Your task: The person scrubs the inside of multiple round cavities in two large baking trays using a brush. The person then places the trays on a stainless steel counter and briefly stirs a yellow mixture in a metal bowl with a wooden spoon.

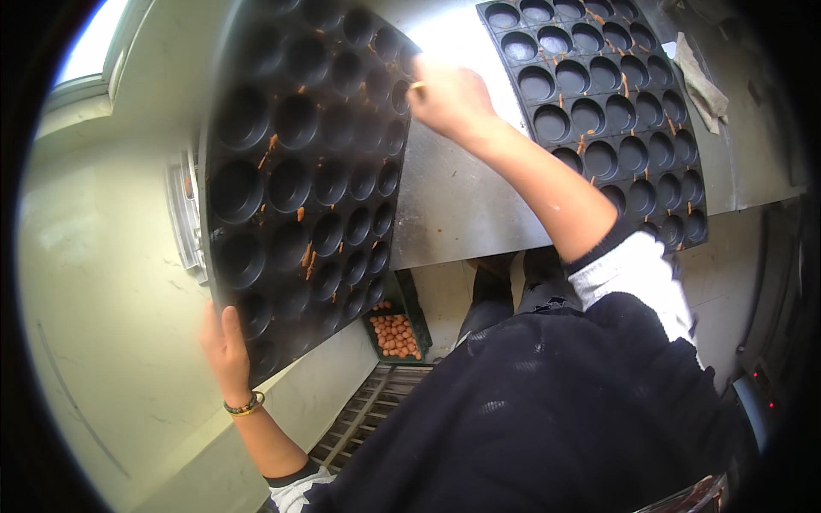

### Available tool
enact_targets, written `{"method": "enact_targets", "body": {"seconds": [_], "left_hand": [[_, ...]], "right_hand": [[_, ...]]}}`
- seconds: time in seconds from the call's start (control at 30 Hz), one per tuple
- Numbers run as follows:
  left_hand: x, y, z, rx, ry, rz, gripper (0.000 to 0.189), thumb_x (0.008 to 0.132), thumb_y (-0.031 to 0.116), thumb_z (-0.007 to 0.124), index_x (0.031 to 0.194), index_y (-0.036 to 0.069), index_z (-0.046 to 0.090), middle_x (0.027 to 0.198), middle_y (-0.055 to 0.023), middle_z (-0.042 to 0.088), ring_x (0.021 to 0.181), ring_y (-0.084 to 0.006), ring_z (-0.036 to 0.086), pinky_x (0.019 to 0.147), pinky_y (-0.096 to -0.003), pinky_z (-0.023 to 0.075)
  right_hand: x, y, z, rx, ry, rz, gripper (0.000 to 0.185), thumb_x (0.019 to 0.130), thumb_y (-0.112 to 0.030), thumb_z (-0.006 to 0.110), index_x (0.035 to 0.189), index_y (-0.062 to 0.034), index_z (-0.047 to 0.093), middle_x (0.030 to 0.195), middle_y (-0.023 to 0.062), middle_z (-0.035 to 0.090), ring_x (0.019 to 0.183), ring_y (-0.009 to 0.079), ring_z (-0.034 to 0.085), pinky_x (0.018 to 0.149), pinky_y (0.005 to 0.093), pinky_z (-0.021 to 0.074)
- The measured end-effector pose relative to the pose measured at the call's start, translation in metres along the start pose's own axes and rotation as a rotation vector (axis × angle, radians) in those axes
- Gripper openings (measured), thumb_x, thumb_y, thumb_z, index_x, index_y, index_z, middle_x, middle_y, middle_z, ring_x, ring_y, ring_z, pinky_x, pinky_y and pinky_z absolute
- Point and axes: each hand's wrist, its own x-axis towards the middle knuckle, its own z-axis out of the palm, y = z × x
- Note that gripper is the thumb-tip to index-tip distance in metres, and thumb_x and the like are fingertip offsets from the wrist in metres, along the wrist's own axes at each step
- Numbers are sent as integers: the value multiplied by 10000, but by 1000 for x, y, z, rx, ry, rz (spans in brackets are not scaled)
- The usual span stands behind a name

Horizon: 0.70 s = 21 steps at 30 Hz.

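A large black baking tray [298, 186] with rows of round cups is held up at a tilt on the left side of the view. Orange-brown crusted bits cling between its cups, which hold nothing that I can see. My left hand [224, 346] grips its near left edge, thumb on the cup side. At the opposite edge is my right hand [449, 96], slightly blurred, with fingers curled around the rim. Another black cup tray [603, 115] with similar crumbs lies flat on the metal table [462, 192], to the right under my right forearm.
A greyish cloth [699, 83] lies right of the flat tray. Below the table's front edge, a dark green crate [420, 320] holds several brown eggs [396, 335]. A slatted rack [353, 410] is low beside me. The pale wall [109, 256] stands close on the left.
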Motion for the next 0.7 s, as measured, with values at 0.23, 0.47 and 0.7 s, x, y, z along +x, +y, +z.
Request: {"method": "enact_targets", "body": {"seconds": [0.23,0.47,0.7], "left_hand": [[2,-12,-5,54,-10,15,300,1090,241,540,1113,-55,590,903,-70,564,822,-203,475,765,-353,429],[-4,-6,-10,24,-56,-135,382,1085,261,563,1261,-74,614,1012,-89,643,899,-179,526,825,-343,453],[-4,-3,-2,84,31,21,341,1089,266,557,1130,-68,610,830,-90,581,755,-199,489,725,-340,438]], "right_hand": [[-54,52,91,1122,-210,738,196,958,-223,680,911,-34,667,799,89,736,714,140,698,667,292,545],[-38,35,110,292,-249,-330,94,873,-142,644,938,-76,631,884,160,733,870,382,733,751,492,572],[-26,31,12,-84,-5,-335,153,822,-99,719,928,-73,611,898,148,711,875,343,719,702,478,552]]}}
